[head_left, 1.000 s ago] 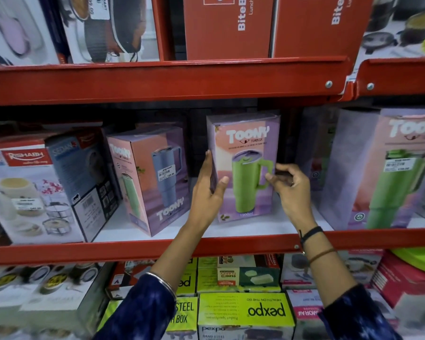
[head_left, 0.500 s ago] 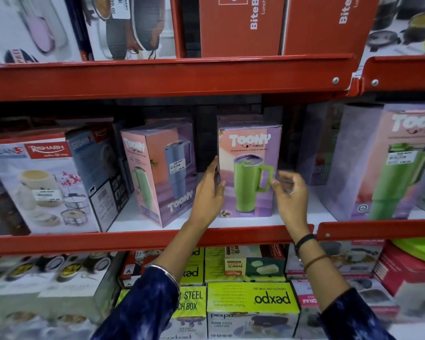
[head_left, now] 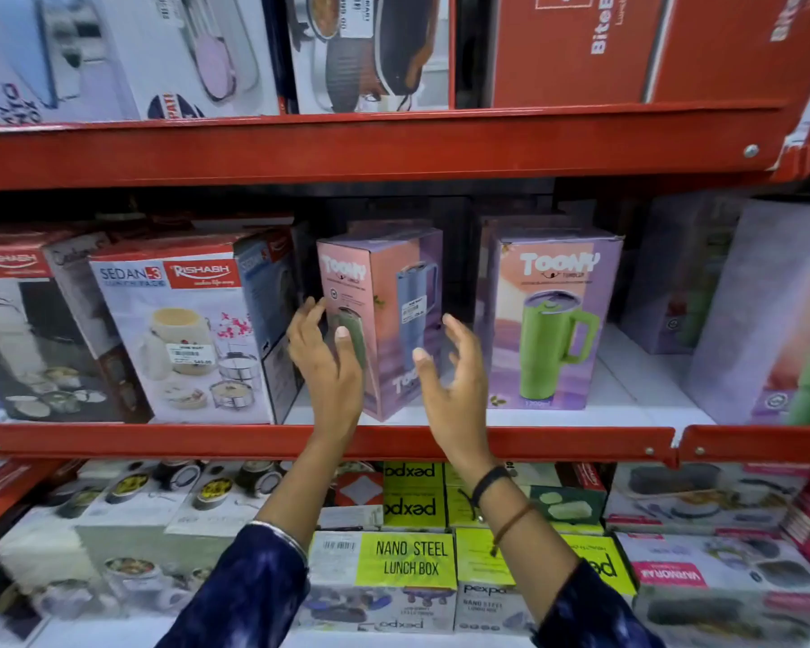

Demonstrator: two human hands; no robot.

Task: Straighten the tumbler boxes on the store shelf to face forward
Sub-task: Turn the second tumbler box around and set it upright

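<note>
Red store shelf (head_left: 394, 441), middle tier. Angled tumbler box (head_left: 384, 315) stands corner-out, just beside the forward-facing tumbler box (head_left: 550, 320). Left hand (head_left: 328, 362) and right hand (head_left: 450, 381), fingers spread, flank it, contact unclear. Risk judged: uneven twist tips it or bumps the neighbouring lunch-pack box (head_left: 192, 334).

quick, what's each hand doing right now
Left hand: open, fingers at the left side of the angled Toony tumbler box, no grip.
Right hand: open, holding nothing.

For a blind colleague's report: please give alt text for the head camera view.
Two open hands, left hand and right hand, reach for the angled Toony tumbler box on a red shelf; beside it a green-tumbler box faces forward.
</note>
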